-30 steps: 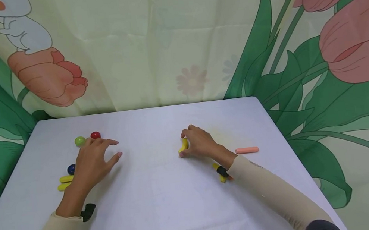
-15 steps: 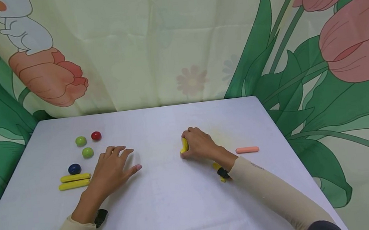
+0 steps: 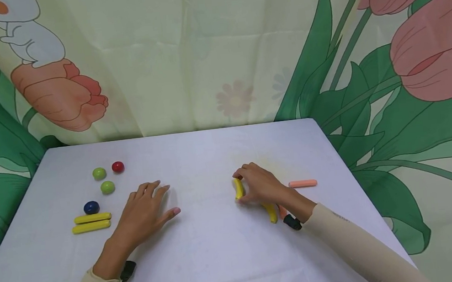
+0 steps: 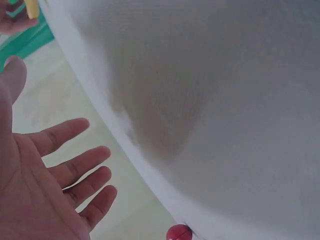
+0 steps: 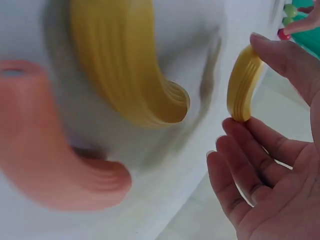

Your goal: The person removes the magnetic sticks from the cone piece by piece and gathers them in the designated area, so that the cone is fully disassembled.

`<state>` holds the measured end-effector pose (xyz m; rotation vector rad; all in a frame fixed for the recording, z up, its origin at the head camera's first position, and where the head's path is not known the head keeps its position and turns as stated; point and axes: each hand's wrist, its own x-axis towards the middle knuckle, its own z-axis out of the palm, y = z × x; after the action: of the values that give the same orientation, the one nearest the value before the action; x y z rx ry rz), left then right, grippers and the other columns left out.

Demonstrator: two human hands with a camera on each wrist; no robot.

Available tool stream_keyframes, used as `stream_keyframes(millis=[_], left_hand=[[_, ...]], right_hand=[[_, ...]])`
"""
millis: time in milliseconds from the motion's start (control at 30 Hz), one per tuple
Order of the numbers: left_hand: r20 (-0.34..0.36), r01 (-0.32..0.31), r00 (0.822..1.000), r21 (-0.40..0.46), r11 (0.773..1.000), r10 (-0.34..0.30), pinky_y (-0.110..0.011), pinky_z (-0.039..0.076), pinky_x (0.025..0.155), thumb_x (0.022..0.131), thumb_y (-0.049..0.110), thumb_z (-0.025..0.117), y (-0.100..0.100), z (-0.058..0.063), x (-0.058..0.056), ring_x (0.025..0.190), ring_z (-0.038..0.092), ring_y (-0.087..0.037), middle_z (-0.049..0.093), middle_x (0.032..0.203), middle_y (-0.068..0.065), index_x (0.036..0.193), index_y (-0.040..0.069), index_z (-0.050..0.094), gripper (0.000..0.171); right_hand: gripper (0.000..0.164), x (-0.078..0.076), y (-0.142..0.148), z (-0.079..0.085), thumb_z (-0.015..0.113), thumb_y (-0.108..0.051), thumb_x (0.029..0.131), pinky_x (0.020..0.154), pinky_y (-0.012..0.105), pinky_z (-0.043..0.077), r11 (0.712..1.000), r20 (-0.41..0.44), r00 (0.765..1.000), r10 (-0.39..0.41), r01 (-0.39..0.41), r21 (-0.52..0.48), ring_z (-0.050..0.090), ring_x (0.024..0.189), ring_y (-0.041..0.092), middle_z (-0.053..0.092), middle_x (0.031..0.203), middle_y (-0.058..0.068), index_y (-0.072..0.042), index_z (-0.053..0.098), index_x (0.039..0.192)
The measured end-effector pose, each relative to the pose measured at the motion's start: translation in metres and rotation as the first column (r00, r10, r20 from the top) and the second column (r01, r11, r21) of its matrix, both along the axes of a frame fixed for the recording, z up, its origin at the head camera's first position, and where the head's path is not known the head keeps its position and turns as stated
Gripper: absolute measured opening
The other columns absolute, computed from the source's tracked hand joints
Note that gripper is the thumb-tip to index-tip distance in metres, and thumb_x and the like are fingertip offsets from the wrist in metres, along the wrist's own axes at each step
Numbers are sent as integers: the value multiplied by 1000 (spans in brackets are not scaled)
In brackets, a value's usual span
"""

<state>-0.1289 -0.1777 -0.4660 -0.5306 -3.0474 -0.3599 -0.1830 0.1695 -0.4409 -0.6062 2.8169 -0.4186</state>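
My right hand [image 3: 260, 187] pinches a small curved yellow piece with ridged sides [image 3: 238, 188] by its two ends, thumb against fingertips. The right wrist view shows the same ridged piece [image 5: 244, 84] upright between thumb and fingers. Below that hand lie a second curved yellow piece [image 3: 272, 213] and a curved pink piece [image 3: 282, 211], the pink one partly hidden by the wrist. My left hand [image 3: 139, 218] is over the table left of centre, fingers spread and holding nothing. In the left wrist view its palm [image 4: 35, 195] faces the camera.
Left of my left hand are two yellow sticks [image 3: 92, 222], a dark blue ball [image 3: 91, 207], two green balls [image 3: 107, 187] and a red ball [image 3: 118, 166]. A straight pink stick [image 3: 302, 183] lies to the right. A printed curtain [image 3: 160, 65] hangs behind the white table [image 3: 205, 262].
My left hand has moved right, away from the balls and yellow sticks, uncovering them. My right hand has come slightly right and nearer with the curved yellow piece, close to the second one.
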Motion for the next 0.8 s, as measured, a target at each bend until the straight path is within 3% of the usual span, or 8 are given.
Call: stream_keyframes(millis=[400, 800], left_hand=[[27, 30, 999, -13, 999, -29, -64, 41, 115, 93, 68, 69, 7, -8, 3, 150, 41, -47, 45, 163, -24, 158, 7, 50, 91], [2, 60, 998, 10, 998, -60, -62, 40, 114, 95, 69, 66, 13, -8, 8, 151, 41, -44, 45, 164, -23, 158, 6, 49, 91]], right_hand=[[67, 38, 25, 5, 98, -30, 73, 95, 40, 51, 999, -76, 996, 43, -41, 26, 56, 115, 20, 70, 124, 1, -13, 73, 132], [63, 57, 44, -3, 97, -26, 70, 90, 39, 47, 998, -107, 994, 37, -31, 56, 57, 113, 18, 73, 119, -1, -15, 76, 128]])
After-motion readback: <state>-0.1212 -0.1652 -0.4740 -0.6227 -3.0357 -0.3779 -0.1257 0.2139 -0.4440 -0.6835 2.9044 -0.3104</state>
